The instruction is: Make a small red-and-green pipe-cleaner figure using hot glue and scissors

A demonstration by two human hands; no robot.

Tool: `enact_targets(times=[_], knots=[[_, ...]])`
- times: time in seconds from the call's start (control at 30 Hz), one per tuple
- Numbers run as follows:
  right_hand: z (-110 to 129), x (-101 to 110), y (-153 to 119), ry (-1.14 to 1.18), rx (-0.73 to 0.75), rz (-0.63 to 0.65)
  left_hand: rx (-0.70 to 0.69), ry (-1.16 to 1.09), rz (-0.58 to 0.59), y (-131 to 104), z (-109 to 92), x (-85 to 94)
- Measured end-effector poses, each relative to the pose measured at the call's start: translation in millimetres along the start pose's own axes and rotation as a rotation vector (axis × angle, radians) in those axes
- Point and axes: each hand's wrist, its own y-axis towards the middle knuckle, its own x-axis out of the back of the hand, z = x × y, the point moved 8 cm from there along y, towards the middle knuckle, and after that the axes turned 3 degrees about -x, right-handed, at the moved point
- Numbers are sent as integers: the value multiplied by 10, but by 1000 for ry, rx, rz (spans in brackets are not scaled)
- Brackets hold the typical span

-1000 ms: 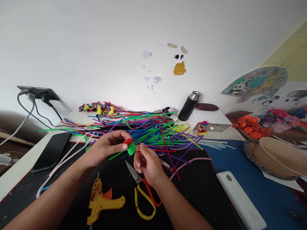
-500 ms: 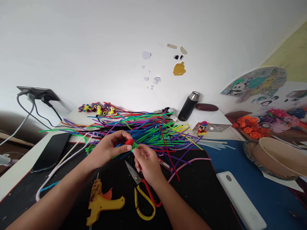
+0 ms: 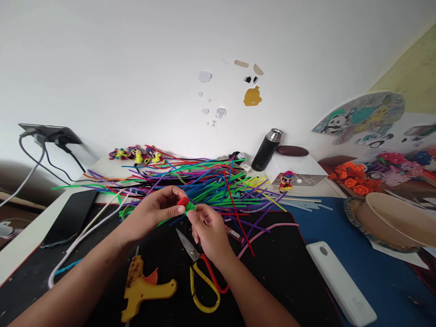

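Between my two hands is a small red and green pipe-cleaner piece [image 3: 188, 205], red on its left end and green on its right. My left hand [image 3: 158, 210] pinches the red part between thumb and fingers. The green part is pinched by my right hand [image 3: 207, 227], thumb on the near side. Beneath my right hand lie scissors [image 3: 203, 281] with one yellow and one red handle, blades toward the far left. A yellow glue gun [image 3: 145, 288] rests on the black mat near my left forearm. Behind my hands spreads a heap of coloured pipe cleaners [image 3: 204, 181].
A black phone [image 3: 70, 218] lies at left, below a power strip [image 3: 51, 132] with cables. At the back stand a black flask [image 3: 267, 150] and a small pipe-cleaner figure [image 3: 286, 181]. A white power bank [image 3: 340, 281] and a bowl [image 3: 391, 218] are at right.
The whole view has shifted slightly. Both hands keep their pinch on the red and green piece; the green part shows a little more clearly.
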Motion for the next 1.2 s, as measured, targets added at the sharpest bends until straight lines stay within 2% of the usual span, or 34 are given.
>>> enact_targets(times=[0.13, 0.23, 0.33, 0.5, 0.67, 1.2], knots=[[67, 21, -34, -186, 80, -27, -24, 156, 137, -48, -120, -5], [151, -5, -80, -339, 152, -22, -61, 381, 224, -103, -210, -11], [191, -50, -115, -429, 177, 7, -101, 585, 263, -141, -277, -7], [209, -71, -122, -519, 204, 11, -75, 736, 295, -159, -324, -27], [208, -58, -102, -566, 208, 9, -70, 794, 293, -142, -344, -52], [159, -62, -96, -658, 230, 35, -97, 766, 265, -104, -335, -4]])
